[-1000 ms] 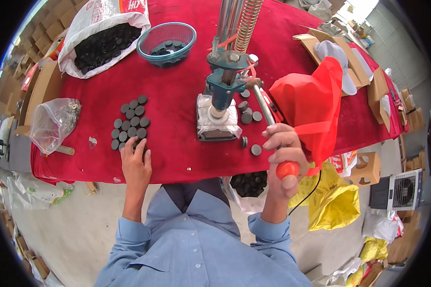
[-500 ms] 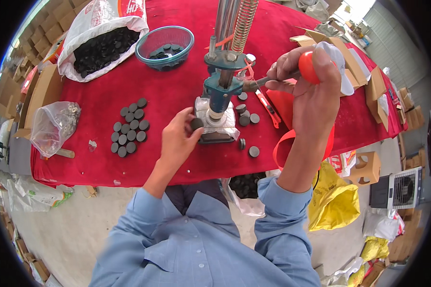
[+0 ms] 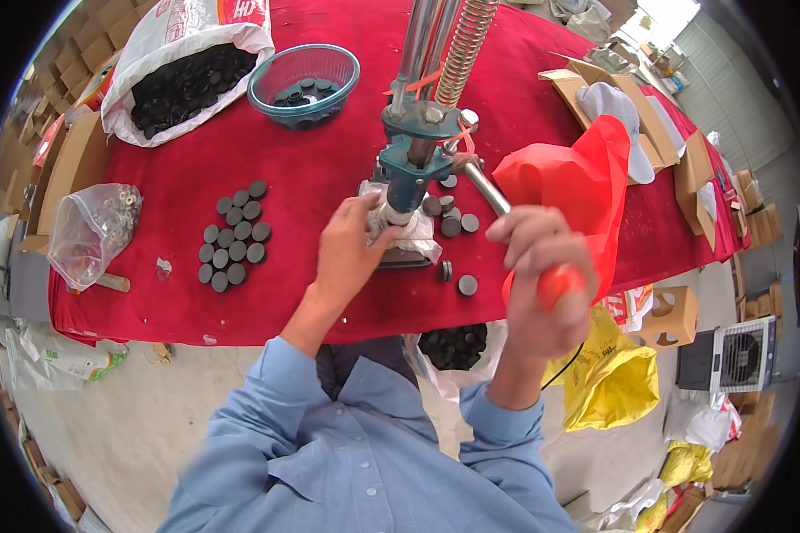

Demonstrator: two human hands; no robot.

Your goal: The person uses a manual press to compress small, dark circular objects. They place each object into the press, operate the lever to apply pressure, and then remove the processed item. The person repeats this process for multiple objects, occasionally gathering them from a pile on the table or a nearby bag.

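Right hand clamps the press lever, four o'clock, likely for leverage; left hand, seven o'clock: cannot tell whether fingers grip.

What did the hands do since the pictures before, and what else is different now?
The left hand went from the grey discs rightward to the press; the disc it carried is hidden now. The right hand, holding the lever each time, swung it up, then back down. One extra disc shows just right of the press. The bowl and sack stayed put.
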